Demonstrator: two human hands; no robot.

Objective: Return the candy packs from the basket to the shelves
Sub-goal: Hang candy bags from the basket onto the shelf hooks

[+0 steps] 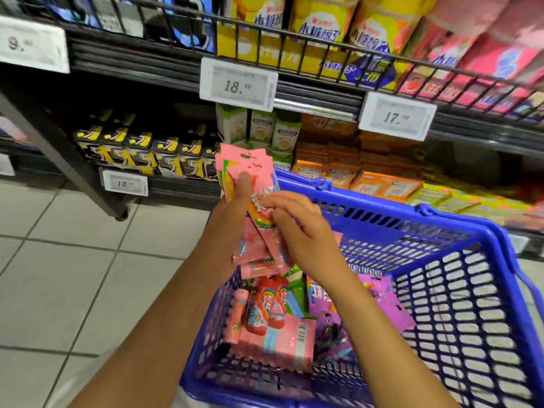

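Hands (265, 213) on several pink packs (250, 169)

A fanned stack of pink candy packs (250, 169) upright above my blue basket's (441, 231) far left corner, more pink packs (273, 340), red tubes (269, 304) and purple packs (379, 295) lying inside along its left wall

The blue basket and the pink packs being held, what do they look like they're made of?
The blue basket looks like moulded hard plastic: one even colour, with lattice walls of regular slots. The pink packs in the left hand look like thin glossy plastic film: they catch the light, bend limply, and have serrated sealed edges. The right hand pinches one.
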